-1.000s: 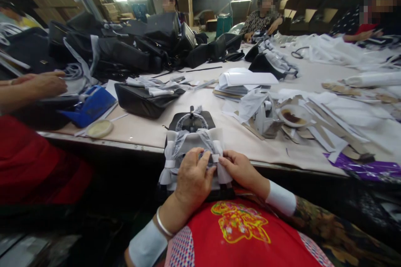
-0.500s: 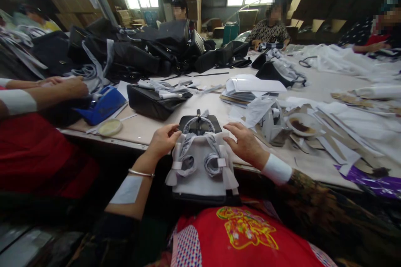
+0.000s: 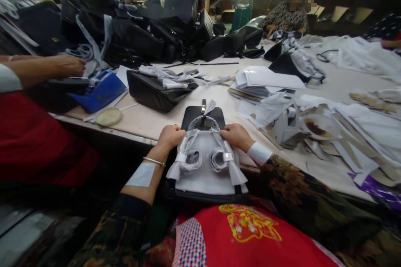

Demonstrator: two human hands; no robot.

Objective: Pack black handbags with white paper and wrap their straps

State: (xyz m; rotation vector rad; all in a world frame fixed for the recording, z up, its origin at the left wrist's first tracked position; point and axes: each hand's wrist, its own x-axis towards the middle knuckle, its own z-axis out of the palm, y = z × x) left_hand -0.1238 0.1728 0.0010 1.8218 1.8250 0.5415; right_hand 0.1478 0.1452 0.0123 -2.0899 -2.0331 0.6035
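Observation:
In front of me at the table edge lies a black backpack, its top flap and clasp pointing away from me. White foam sheet covers its panel, and the straps are rolled in clear wrap and held with white bands. A wrapped handle loop arches at the top. My left hand is closed at the upper left corner of the backpack, my right hand closed at the upper right corner. What exactly the fingertips pinch, foam or bag edge, is hidden.
Beyond lies another black bag with wrapped straps. A blue tape dispenser and round dish are left, beside a co-worker's hand. Right are stacked papers, a grey dispenser and a stained bowl. Black bags pile up behind.
Both hands have gone from spread fingers beside the backpack to closed at its upper corners. The view has tilted down slightly. The co-worker's hands at left have shifted left.

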